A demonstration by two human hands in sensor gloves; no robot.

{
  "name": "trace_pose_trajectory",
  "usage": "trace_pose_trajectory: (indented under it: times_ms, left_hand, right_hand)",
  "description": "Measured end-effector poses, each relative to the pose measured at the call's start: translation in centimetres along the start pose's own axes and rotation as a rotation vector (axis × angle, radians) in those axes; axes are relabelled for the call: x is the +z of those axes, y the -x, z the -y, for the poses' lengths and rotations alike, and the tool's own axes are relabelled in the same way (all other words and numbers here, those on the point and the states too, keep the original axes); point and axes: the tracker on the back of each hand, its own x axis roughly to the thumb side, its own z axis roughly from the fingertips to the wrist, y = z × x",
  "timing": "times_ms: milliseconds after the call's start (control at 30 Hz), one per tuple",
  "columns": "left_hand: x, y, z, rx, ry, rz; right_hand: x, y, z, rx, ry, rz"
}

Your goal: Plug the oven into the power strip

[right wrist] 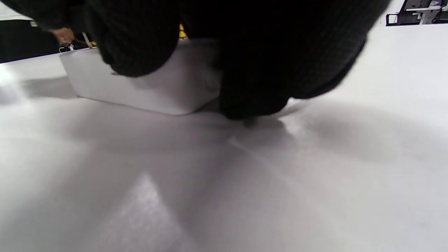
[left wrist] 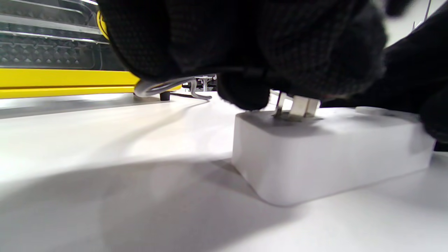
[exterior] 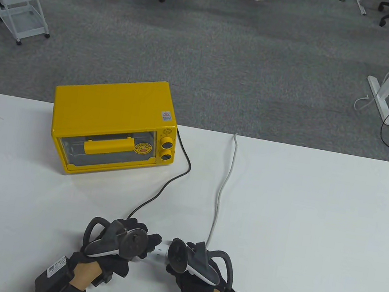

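The yellow oven (exterior: 114,126) stands at the table's back left. Its black cord (exterior: 170,183) runs forward to my left hand (exterior: 135,242). The left hand grips the oven's plug, whose metal prongs (left wrist: 297,106) stand partly in the sockets on top of the white power strip (left wrist: 329,157). The plug body is hidden by my glove. The strip also shows in the table view (exterior: 162,251) between my hands. My right hand (exterior: 184,259) holds the strip's other end; in the right wrist view its fingers (right wrist: 252,63) wrap the strip (right wrist: 150,91).
The strip's grey cable (exterior: 223,187) runs from my right hand back over the table's far edge. The white table (exterior: 314,228) spreads out to the right. Carts, chairs and a desk stand on the carpet beyond.
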Motion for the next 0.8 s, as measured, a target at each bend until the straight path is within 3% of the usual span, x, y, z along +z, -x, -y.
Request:
trace_pose_trajectory:
  times_ms: [133, 167, 200, 467, 800]
  left_hand:
    - [0.0, 0.7, 0.4, 0.074, 0.006, -0.059]
    - [-0.2, 0.9, 1.3, 0.090, 0.081, -0.093]
    - [0.4, 1.2, 1.1, 0.143, 0.023, -0.074]
    - [-0.3, -0.9, 0.7, -0.068, 0.058, -0.136]
    - [0.4, -0.7, 1.0, -0.021, 0.077, -0.153]
  right_hand:
    - [0.0, 0.0, -0.1, -0.009, 0.007, 0.004]
    - [0.0, 0.0, -0.1, -0.013, 0.010, 0.004]
    - [0.0, 0.1, -0.1, -0.013, 0.009, 0.003]
    - [0.1, 0.0, -0.2, -0.014, 0.019, 0.005]
    - [0.2, 0.1, -0.2, -0.007, 0.035, -0.001]
